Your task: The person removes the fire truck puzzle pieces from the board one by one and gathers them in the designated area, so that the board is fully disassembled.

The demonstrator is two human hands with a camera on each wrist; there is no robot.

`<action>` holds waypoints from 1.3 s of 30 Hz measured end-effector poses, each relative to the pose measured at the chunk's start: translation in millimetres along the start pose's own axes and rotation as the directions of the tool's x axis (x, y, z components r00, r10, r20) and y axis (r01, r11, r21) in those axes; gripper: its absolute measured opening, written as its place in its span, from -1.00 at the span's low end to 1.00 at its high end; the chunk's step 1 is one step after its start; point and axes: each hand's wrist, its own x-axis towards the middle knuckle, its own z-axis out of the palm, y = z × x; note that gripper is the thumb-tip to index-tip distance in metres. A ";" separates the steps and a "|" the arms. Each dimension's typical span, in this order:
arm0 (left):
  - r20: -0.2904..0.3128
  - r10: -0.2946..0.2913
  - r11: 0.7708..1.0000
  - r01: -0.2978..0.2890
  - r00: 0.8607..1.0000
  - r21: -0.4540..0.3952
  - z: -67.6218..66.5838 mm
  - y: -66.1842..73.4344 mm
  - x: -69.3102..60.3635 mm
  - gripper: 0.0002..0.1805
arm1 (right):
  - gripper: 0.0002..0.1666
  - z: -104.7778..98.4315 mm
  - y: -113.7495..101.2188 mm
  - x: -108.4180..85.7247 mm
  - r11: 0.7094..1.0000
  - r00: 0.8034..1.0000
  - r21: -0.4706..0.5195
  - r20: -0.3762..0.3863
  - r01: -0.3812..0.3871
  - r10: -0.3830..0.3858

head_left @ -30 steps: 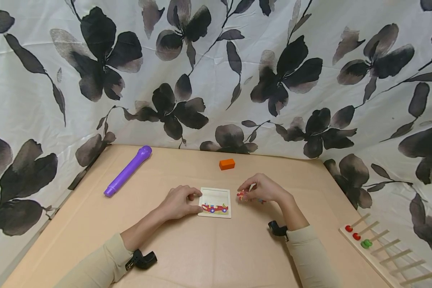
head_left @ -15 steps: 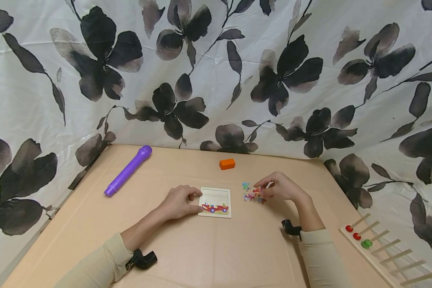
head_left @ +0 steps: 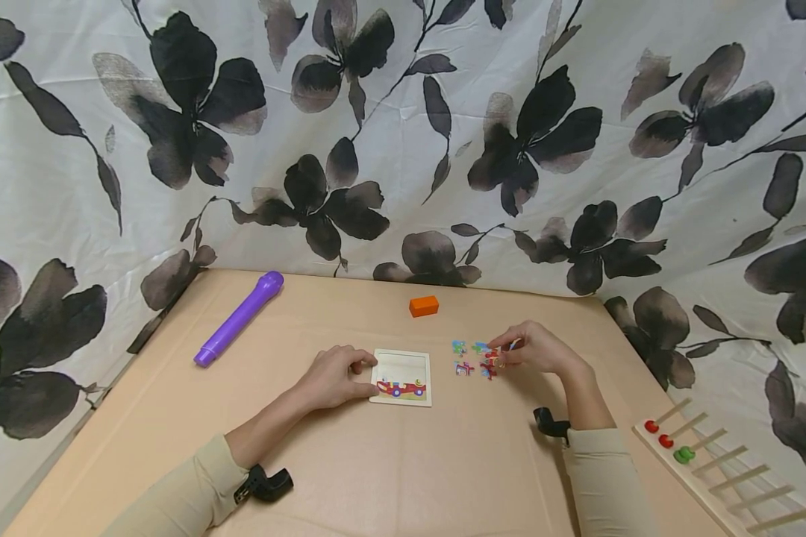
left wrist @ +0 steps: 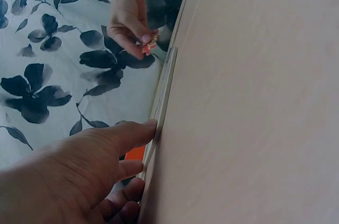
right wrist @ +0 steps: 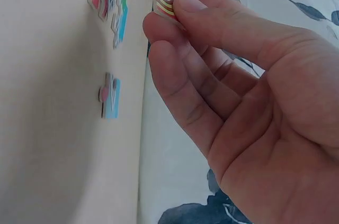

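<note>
My left hand [head_left: 336, 378] holds the left edge of a square puzzle board [head_left: 403, 356] with thumb and fingers. A red vehicle picture fills the board's lower part; its upper part is plain. In the left wrist view, the board [left wrist: 166, 83] appears edge-on beside my left hand [left wrist: 79, 171]. To the board's right, my right hand [head_left: 533, 350] pinches a red and yellow puzzle piece [right wrist: 168, 2] between thumb and forefinger, above the table. Loose pieces lie near it: a blue-green one [head_left: 459, 347], a red and white one [head_left: 463, 369] and others partly behind the fingers.
An orange block [head_left: 424, 306] lies beyond the board. At the back left is a purple microphone-shaped tube [head_left: 238, 319]. A wooden peg rack [head_left: 701, 485] with red and green beads stands at the right edge. Floral cloth [head_left: 403, 149] hangs behind the table.
My right hand has moved right, away from the board, with a red piece between its fingers. Several loose pieces have come into sight. My left hand and the board have stayed put.
</note>
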 end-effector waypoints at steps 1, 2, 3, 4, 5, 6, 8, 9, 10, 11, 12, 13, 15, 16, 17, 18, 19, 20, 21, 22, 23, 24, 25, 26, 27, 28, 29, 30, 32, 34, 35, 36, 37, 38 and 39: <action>0.000 -0.001 1.000 0.001 1.000 0.000 0.2 -0.1 -0.1 -0.50 | -0.66 -0.7 0.7 -0.8 1.000 1.000 -0.002 -0.004 -0.006 0.006; 0.000 -0.001 1.000 0.001 1.000 0.001 0.4 -0.3 -0.1 -0.50 | -0.67 -1.3 1.4 -1.5 1.000 1.000 -0.009 -0.012 -0.018 0.018; 0.000 -0.002 1.000 0.002 1.000 0.001 0.5 -0.4 -0.1 -0.50 | -0.67 -2.1 1.7 -2.5 1.000 0.999 -0.013 -0.017 -0.028 0.028; 0.000 -0.002 1.000 0.002 1.000 0.002 0.6 -0.6 -0.1 -0.50 | -0.67 -3.0 2.0 -3.6 0.999 0.999 -0.015 -0.023 -0.038 0.038; 0.001 -0.004 1.000 0.004 1.000 0.003 0.5 -0.6 -0.2 -0.50 | -0.67 -3.9 2.1 -4.6 0.999 0.999 -0.016 -0.026 -0.047 0.046; 0.002 -0.005 1.000 0.005 1.000 0.003 0.4 -0.5 -0.3 -0.50 | -0.68 -4.8 2.3 -5.4 0.998 0.998 -0.019 -0.030 -0.055 0.055; 0.001 -0.005 1.000 0.005 1.000 0.003 0.5 -0.7 -0.2 -0.50 | -0.68 -6.4 3.0 -6.9 0.997 0.997 -0.025 -0.036 -0.070 0.069; 0.000 -0.004 1.000 0.004 1.000 0.003 0.6 -0.9 -0.2 -0.50 | -0.69 -7.2 3.6 -7.5 0.997 0.997 -0.027 -0.037 -0.074 0.073; 0.000 -0.003 1.000 0.003 1.000 0.003 0.6 -1.0 -0.1 -0.50 | -0.69 -7.9 4.5 -8.0 0.996 0.996 -0.031 -0.040 -0.080 0.078; -0.001 -0.002 1.000 0.002 1.000 0.003 0.6 -1.1 0.0 -0.50 | -0.69 -8.7 5.4 -8.4 0.996 0.996 -0.039 -0.040 -0.076 0.074; 0.000 0.000 1.000 0.000 1.000 0.003 0.6 -0.9 0.0 -0.50 | -0.70 -9.4 6.5 -8.9 0.996 0.996 -0.045 -0.043 -0.079 0.077; 0.000 0.000 1.000 0.000 1.000 0.003 0.7 -0.9 0.0 -0.50 | -0.70 -10.0 7.8 -9.2 0.995 0.996 -0.051 -0.047 -0.085 0.082; 0.001 0.001 1.000 -0.001 1.000 0.004 0.9 -1.0 0.1 -0.50 | -0.71 -11.3 10.8 -9.7 0.994 0.995 -0.060 -0.046 -0.087 0.084; 0.002 0.001 1.000 -0.001 1.000 0.004 0.9 -0.9 0.1 -0.50 | -0.72 -12.1 12.3 -10.1 0.994 0.996 -0.064 -0.041 -0.086 0.084; 0.002 -0.001 1.000 0.001 1.000 0.004 0.9 -0.8 0.1 -0.50 | -0.72 -12.9 14.0 -10.4 0.994 0.996 -0.072 -0.033 -0.084 0.082; 0.003 -0.002 1.000 0.002 1.000 0.004 0.9 -0.7 0.2 -0.50 | -0.73 -13.6 15.7 -10.8 0.993 0.996 -0.076 -0.029 -0.089 0.087; 0.002 -0.002 1.000 0.002 1.000 0.005 0.8 -0.8 0.3 -0.50 | -0.74 -14.4 17.1 -11.1 0.993 0.996 -0.084 -0.022 -0.087 0.085; 0.002 -0.002 1.000 0.002 1.000 0.006 0.6 -0.7 0.3 -0.50 | -0.75 -15.1 18.3 -11.5 0.992 0.997 -0.093 -0.014 -0.081 0.081; 0.000 -0.002 1.000 0.002 1.000 0.006 0.7 -0.8 0.4 -0.50 | -0.75 -15.9 19.1 -11.9 0.992 0.997 -0.103 -0.006 -0.079 0.079; 0.000 -0.003 1.000 0.003 1.000 0.008 0.4 -0.7 0.4 -0.50 | -0.76 -16.6 19.9 -12.3 0.991 0.997 -0.113 0.000 -0.076 0.077; 0.000 -0.003 1.000 0.003 1.000 0.010 0.2 -0.7 0.3 -0.50 | -0.76 -17.2 20.7 -12.7 0.990 0.997 -0.122 0.004 -0.076 0.077; 0.000 -0.002 1.000 0.002 1.000 0.010 -0.1 -0.7 0.2 -0.50 | -0.76 -17.6 21.3 -13.1 0.989 0.997 -0.125 0.008 -0.076 0.077; -0.001 -0.001 1.000 0.001 1.000 0.011 -0.2 -0.8 0.3 -0.50 | -0.76 -18.0 21.8 -13.6 0.989 0.997 -0.125 0.016 -0.076 0.079; -0.001 -0.001 1.000 0.001 1.000 0.010 -0.3 -0.6 0.3 -0.50 | -0.76 -18.4 22.4 -14.0 0.990 0.996 -0.119 0.025 -0.077 0.080; -0.003 -0.001 1.000 0.001 1.000 0.008 -0.4 -0.6 0.3 -0.51 | -0.75 -18.7 22.9 -14.4 0.991 0.996 -0.112 0.035 -0.076 0.081; -0.002 0.000 1.000 0.000 1.000 0.006 -0.7 -0.4 0.2 -0.51 | -0.75 -18.7 23.4 -14.8 0.991 0.996 -0.106 0.044 -0.077 0.082; -0.002 0.001 1.000 -0.001 1.000 0.004 -0.8 -0.3 0.3 -0.51 | -0.74 -18.6 23.9 -15.2 0.992 0.995 -0.097 0.053 -0.078 0.084; -0.002 0.001 1.000 -0.001 1.000 0.001 -0.8 0.0 0.3 -0.51 | -0.74 -18.4 24.4 -15.5 0.993 0.995 -0.091 0.061 -0.076 0.082; -0.003 0.001 1.000 -0.001 1.000 0.000 -0.8 0.2 0.4 -0.51 | -0.73 -17.8 25.4 -16.0 0.995 0.995 -0.079 0.078 -0.062 0.068; 0.000 0.002 1.000 -0.002 1.000 0.001 -0.6 -0.1 0.6 -0.51 | -0.72 -16.9 26.4 -16.2 0.996 0.994 -0.069 0.089 -0.052 0.059; 0.001 0.002 1.000 -0.002 1.000 0.002 -0.6 -0.3 0.5 -0.51 | -0.72 -16.4 27.1 -16.1 0.997 0.994 -0.063 0.094 -0.048 0.054; 0.000 0.002 1.000 -0.002 1.000 0.005 -0.5 -0.4 0.6 -0.51 | -0.72 -15.8 27.8 -15.7 0.997 0.994 -0.063 0.094 -0.049 0.054; 0.001 0.002 1.000 -0.002 1.000 0.007 -0.5 -0.7 0.8 -0.50 | -0.73 -15.2 28.1 -15.5 0.997 0.994 -0.059 0.096 -0.051 0.057; 0.001 0.001 1.000 -0.001 1.000 0.007 -0.6 -0.8 0.8 -0.50 | -0.73 -14.6 28.5 -15.3 0.997 0.993 -0.057 0.097 -0.058 0.063; 0.001 0.000 1.000 0.000 1.000 0.010 -0.6 -1.0 1.0 -0.50 | -0.73 -13.9 28.8 -14.9 0.996 0.993 -0.053 0.099 -0.065 0.070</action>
